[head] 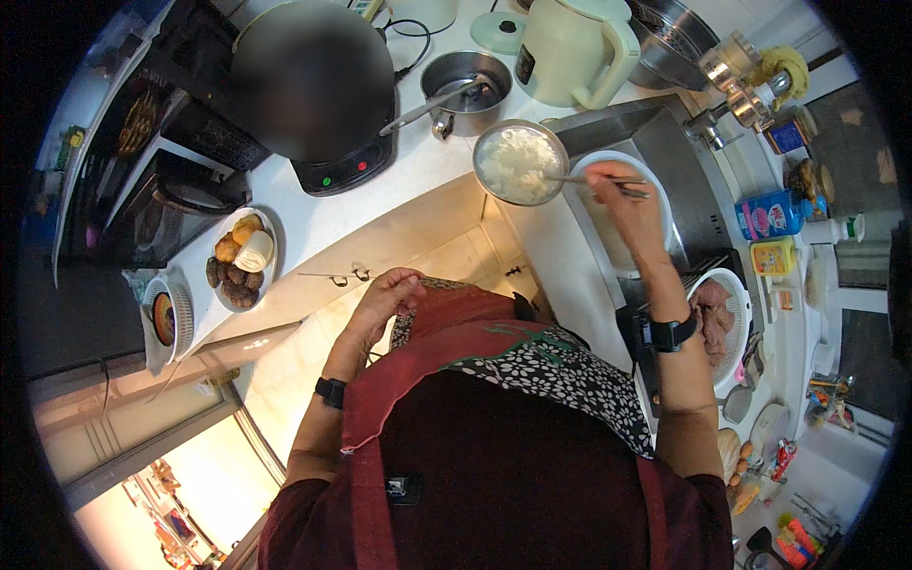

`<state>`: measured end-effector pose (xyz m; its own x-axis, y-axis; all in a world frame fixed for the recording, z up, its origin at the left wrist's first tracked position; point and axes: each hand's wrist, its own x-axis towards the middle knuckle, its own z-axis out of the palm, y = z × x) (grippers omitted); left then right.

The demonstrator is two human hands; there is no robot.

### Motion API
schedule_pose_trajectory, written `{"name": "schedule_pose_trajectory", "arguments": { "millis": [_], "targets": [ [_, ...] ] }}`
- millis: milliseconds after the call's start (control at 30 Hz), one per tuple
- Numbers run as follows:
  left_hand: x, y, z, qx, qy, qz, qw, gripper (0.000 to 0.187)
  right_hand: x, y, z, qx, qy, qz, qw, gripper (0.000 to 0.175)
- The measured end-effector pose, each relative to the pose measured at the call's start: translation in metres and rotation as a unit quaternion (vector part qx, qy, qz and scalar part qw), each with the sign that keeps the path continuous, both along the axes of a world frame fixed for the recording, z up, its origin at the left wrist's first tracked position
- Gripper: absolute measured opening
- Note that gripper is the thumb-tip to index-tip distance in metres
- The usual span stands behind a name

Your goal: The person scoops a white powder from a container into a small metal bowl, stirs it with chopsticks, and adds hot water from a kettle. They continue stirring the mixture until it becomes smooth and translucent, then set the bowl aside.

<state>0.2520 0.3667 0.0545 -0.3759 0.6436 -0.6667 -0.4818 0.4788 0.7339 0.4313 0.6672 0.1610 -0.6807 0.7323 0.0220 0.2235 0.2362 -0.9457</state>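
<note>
My left hand (387,303) pinches the edge of the red apron (456,313) in front of my body. In my right hand (627,206) is a thin, slightly blurred utensil (570,179), whose two ends near the fingers look like chopsticks. Its far end reaches into a metal bowl (479,182) of white, lumpy food (519,160). That bowl sits at the counter corner beside the sink. Below my right hand, a white basin (667,199) stands at the sink, partly hidden by the hand and forearm.
A saucepan (467,107) with a ladle and a pale green kettle (566,53) stand behind the bowl. An induction cooker (342,174) is at left, below a blurred area. A plate (267,285) holds fried food. A white colander (741,313) holds raw meat beyond my right forearm.
</note>
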Motion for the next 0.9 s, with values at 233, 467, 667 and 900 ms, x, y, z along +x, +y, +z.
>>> {"name": "schedule_pose_trajectory", "arguments": {
  "millis": [233, 467, 667, 900],
  "targets": [
    [0.007, -0.007, 0.007, 0.008, 0.001, 0.023, 1.0, 0.018, -0.013, 0.003, 0.0, -0.022, 0.004, 0.021, 1.0, 0.015],
    [0.014, -0.012, 0.004, -0.013, 0.008, 0.036, 0.999, 0.018, -0.015, 0.007, -0.001, 0.014, 0.057, 0.042, 0.997, 0.015],
    [0.019, -0.012, 0.003, -0.012, 0.002, 0.037, 0.999, 0.018, -0.02, 0.008, -0.006, -0.096, 0.034, 0.137, 0.985, 0.014],
    [0.019, -0.014, 0.005, -0.015, 0.011, 0.045, 0.999, 0.019, -0.015, 0.018, -0.008, -0.088, 0.048, 0.061, 0.993, 0.017]
  ]
}}
